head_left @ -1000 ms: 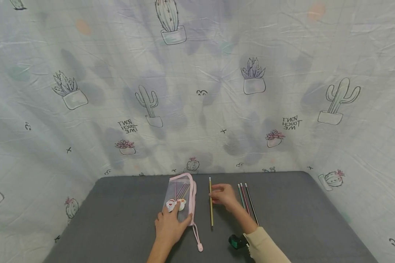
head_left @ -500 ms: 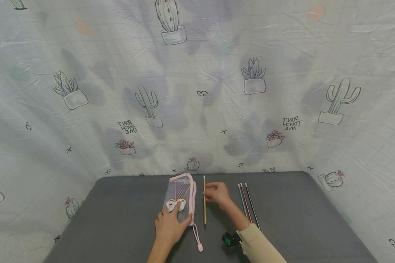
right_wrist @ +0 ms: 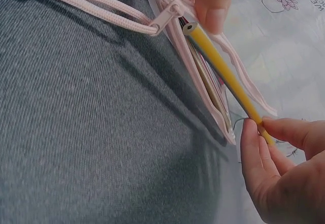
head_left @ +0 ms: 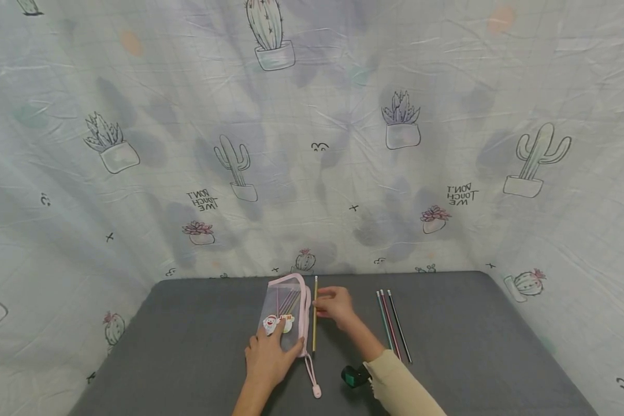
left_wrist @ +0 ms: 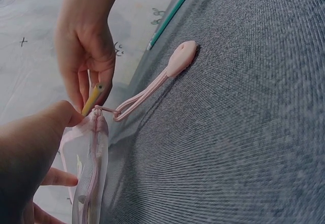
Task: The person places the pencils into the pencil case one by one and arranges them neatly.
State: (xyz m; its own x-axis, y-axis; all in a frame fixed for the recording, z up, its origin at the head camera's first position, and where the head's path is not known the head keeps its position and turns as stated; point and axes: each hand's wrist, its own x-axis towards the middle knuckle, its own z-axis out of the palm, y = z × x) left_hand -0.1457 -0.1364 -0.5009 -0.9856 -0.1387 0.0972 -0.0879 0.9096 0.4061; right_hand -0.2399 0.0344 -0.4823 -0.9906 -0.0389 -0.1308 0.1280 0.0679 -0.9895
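A see-through pencil case [head_left: 304,315] with pink zip edging lies on the grey table, its zipped side open toward the right. Several pencils show through its film. My left hand [head_left: 270,355] holds the case, fingers spread over the stickers and thumb at the zip edge. Between thumb and fingertips, my right hand [head_left: 335,304] pinches a yellow pencil [right_wrist: 223,69]. This pencil runs alongside the case's opening, its flat unsharpened end close to the zip pull [right_wrist: 165,18] in the right wrist view. At its far end, a white tip shows in the head view.
Three more pencils, green [head_left: 385,318], dark red [head_left: 390,323] and black [head_left: 399,325], lie side by side to the right. A pink cord [left_wrist: 147,94] with a bead trails from the zip. A patterned curtain [head_left: 317,173] hangs behind the table.
My right hand has moved left with the yellow pencil, bringing it from a gap beside the case up to its open edge. My left hand and the case have stayed in place.
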